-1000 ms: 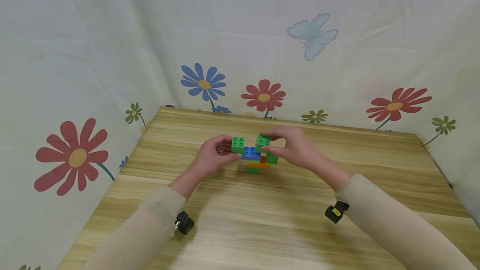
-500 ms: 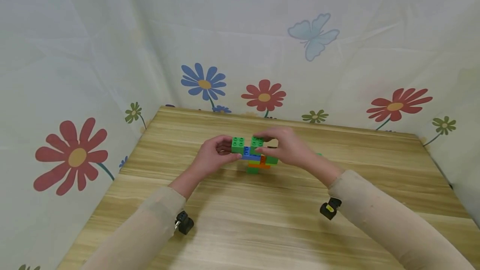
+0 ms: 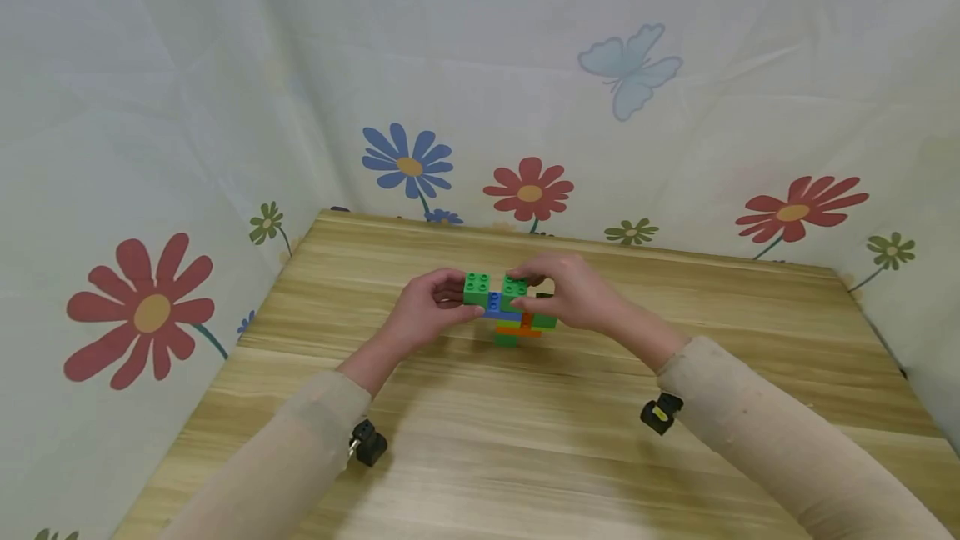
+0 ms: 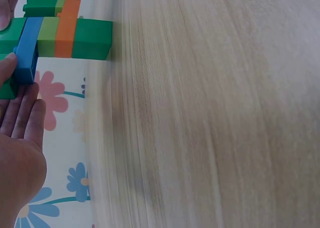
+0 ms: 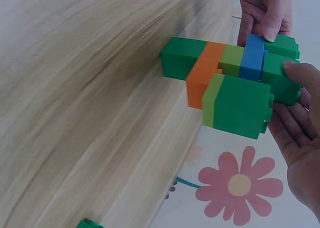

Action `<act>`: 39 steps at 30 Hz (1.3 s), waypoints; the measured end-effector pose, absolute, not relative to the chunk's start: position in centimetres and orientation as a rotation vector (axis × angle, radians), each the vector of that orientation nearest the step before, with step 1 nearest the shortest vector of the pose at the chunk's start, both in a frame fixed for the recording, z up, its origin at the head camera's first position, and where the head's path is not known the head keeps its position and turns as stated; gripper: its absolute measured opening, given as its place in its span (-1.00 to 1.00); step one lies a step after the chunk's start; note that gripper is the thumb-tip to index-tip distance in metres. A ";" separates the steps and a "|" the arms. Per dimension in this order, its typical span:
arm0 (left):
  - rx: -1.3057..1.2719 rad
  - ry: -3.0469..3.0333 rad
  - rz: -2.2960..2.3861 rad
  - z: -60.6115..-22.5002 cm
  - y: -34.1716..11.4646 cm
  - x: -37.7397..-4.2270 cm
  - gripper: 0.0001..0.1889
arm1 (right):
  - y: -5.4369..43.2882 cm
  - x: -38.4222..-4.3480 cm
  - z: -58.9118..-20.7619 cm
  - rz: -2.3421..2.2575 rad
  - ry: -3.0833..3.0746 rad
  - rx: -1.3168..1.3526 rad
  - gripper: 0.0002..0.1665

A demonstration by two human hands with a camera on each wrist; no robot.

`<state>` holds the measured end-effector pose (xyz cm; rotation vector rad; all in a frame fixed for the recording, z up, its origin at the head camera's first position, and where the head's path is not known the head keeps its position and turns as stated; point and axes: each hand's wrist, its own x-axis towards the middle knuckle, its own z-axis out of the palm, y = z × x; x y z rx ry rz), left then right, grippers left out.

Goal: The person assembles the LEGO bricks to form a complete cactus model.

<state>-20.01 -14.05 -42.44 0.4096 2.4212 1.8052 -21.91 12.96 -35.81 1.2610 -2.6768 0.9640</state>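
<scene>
A small stack of toy building bricks stands on the wooden table. At its base is a green brick (image 5: 182, 59), with an orange brick (image 5: 204, 78) and a lime brick (image 5: 231, 60) above it. A blue brick (image 3: 501, 315) lies across these and carries two green bricks. My left hand (image 3: 420, 315) pinches the left green brick (image 3: 477, 288) between thumb and fingers, near the blue brick's end. With thumb and fingers my right hand (image 3: 573, 298) pinches the right green brick (image 3: 514, 292), which sits on the blue one. Another green brick (image 5: 240, 107) on a lime layer rises from the orange brick's other end.
The wooden table (image 3: 510, 448) reaches back to a white curtain (image 3: 480, 65) printed with flowers and a butterfly. A separate green brick (image 5: 90, 223) shows at the bottom of the right wrist view. Both sleeves carry black wrist cameras.
My right hand has moved slightly left and down, bringing its green brick from above the blue brick's right end onto it. The left hand has stayed in place.
</scene>
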 end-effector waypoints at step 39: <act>0.476 2.374 1.844 -41.1 -15.3 -20.3 -0.55 | 12.5 -22.0 -35.7 0.926 -2.718 1.252 -0.50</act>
